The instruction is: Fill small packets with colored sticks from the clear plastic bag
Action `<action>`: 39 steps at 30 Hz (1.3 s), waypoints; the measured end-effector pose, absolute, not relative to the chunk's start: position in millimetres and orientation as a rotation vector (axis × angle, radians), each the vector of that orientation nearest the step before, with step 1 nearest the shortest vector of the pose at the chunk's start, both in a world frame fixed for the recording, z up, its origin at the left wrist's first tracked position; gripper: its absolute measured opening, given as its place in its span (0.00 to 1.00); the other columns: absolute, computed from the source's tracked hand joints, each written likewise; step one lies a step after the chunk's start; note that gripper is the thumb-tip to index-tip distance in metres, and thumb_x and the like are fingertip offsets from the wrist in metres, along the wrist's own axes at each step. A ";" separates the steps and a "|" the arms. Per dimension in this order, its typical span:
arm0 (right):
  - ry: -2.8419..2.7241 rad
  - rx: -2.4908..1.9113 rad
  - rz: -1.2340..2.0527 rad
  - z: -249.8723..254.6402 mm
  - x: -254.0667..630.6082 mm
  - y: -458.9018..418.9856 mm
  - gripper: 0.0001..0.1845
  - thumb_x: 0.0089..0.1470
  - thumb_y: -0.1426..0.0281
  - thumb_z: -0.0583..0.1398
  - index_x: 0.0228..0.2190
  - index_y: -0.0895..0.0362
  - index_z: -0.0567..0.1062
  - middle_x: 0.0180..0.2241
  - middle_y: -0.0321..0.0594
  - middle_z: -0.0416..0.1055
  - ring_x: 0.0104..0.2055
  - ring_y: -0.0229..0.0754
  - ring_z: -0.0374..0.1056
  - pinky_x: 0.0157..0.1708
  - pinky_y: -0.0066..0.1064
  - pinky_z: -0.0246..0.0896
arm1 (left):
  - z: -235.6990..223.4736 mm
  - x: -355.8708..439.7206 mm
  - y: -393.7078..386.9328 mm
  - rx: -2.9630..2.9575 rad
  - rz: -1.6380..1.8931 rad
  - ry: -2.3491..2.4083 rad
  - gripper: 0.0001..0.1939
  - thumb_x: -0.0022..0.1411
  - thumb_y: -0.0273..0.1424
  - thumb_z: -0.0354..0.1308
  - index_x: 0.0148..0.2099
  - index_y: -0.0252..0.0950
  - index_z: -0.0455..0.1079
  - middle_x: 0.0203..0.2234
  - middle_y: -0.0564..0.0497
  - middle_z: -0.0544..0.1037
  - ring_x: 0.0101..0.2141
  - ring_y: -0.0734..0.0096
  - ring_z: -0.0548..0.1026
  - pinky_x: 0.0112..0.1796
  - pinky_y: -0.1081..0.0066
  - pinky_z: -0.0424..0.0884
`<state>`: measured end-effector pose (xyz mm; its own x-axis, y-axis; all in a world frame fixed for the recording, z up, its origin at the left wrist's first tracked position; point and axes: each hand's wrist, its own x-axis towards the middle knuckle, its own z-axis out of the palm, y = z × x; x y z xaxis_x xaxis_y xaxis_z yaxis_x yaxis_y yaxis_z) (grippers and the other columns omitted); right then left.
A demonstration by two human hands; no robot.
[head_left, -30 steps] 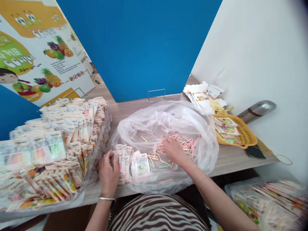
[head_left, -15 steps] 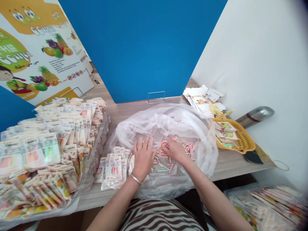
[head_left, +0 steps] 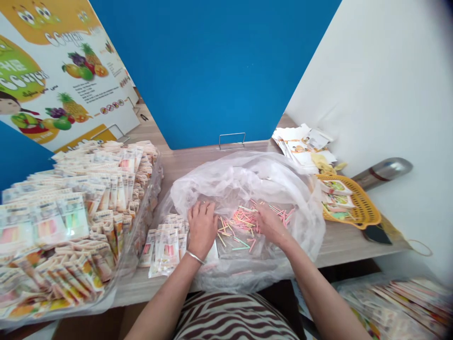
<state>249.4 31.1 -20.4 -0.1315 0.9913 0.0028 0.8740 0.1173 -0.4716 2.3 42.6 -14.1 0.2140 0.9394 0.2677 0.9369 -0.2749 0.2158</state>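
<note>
A clear plastic bag (head_left: 247, 177) lies open on the wooden table (head_left: 191, 158), with several loose pink, yellow and green sticks (head_left: 244, 222) inside it. My left hand (head_left: 201, 226) rests palm down at the bag's left edge, fingers curled onto the plastic beside the sticks. My right hand (head_left: 271, 225) lies on the sticks in the bag with its fingers bent among them; what it grips is hidden. A small pile of sealed packets (head_left: 164, 243) sits just left of my left hand.
A large clear tray (head_left: 139, 226) heaped with filled packets fills the left side. At the right stand a yellow basket (head_left: 357, 208) with packets, a stack of printed cards (head_left: 304, 144) and a metal flask (head_left: 384, 171). More packets (head_left: 399, 297) lie low right.
My left hand left the packet pile and moved right to the bag's edge, then drew back slightly. My right hand shifted a little to the right among the sticks.
</note>
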 end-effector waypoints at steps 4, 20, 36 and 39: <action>-1.842 -1.737 0.684 -19.8 248.6 34.1 0.14 0.67 0.67 0.44 0.37 0.55 0.68 0.33 0.40 0.71 0.35 0.44 0.67 0.37 0.33 0.61 | -16.0 -0.5 45.4 2.408 0.511 1.929 0.19 0.66 0.29 0.55 0.58 0.35 0.71 0.55 0.43 0.76 0.59 0.46 0.66 0.57 0.49 0.60; -2.494 -1.875 0.358 -13.9 213.4 55.1 0.13 0.60 0.80 0.52 0.42 0.61 0.74 0.46 0.56 0.73 0.50 0.53 0.69 0.52 0.41 0.56 | -20.0 -7.6 46.0 2.347 0.498 1.947 0.17 0.65 0.28 0.57 0.56 0.34 0.73 0.54 0.41 0.77 0.57 0.43 0.69 0.55 0.46 0.65; -0.786 -1.001 1.564 -3.3 190.8 6.6 0.23 0.51 0.50 0.67 0.29 0.53 0.66 0.18 0.24 0.53 0.18 0.32 0.45 0.17 0.26 0.45 | 23.3 64.8 17.5 1.201 0.915 1.043 0.22 0.70 0.45 0.51 0.57 0.40 0.74 0.55 0.45 0.77 0.58 0.56 0.72 0.60 0.56 0.66; -0.596 -0.964 1.428 -3.2 177.5 6.1 0.27 0.50 0.49 0.66 0.23 0.51 0.59 0.14 0.21 0.46 0.15 0.30 0.39 0.14 0.26 0.40 | 16.6 78.1 6.3 0.798 1.038 0.991 0.25 0.69 0.50 0.51 0.59 0.43 0.72 0.61 0.49 0.72 0.62 0.60 0.68 0.60 0.62 0.64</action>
